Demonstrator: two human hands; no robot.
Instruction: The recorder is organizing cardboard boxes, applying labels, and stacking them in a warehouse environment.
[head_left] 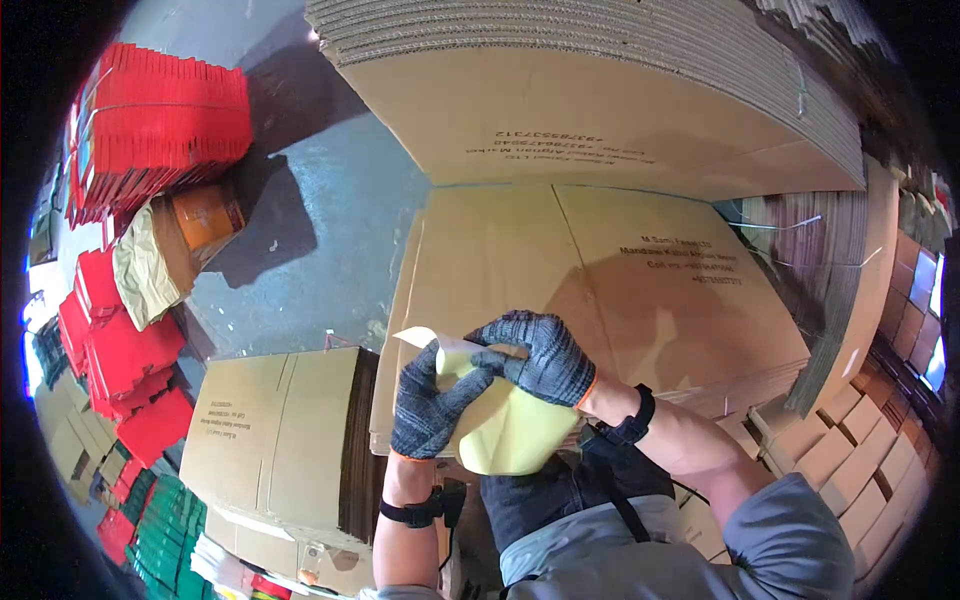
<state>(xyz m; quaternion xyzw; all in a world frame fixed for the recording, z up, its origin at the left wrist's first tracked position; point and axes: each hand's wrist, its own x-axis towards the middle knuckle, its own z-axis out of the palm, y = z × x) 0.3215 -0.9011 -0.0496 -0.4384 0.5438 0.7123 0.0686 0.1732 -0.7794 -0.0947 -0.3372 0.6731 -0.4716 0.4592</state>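
My left hand (432, 408) and my right hand (545, 358) wear dark grey knit gloves with orange cuffs. Between them they pinch a pale yellow sheet of paper (508, 435), fingers closed on its upper part. The sheet is bent, its lower part hanging toward my body and a white corner curling out past my left hand. Whether it is one layer or two, I cannot tell. Just beyond and beneath my hands lies a stack of flat printed cardboard boxes (490, 250).
A tall cardboard stack (600, 110) rises at the far side. Another flat-box stack (270, 430) stands at left. Red bundled cartons (165, 110), an open brown box (205, 220) and green cartons (165, 530) sit along the left. Grey floor (330, 240) shows between. More cartons (850, 450) lie right.
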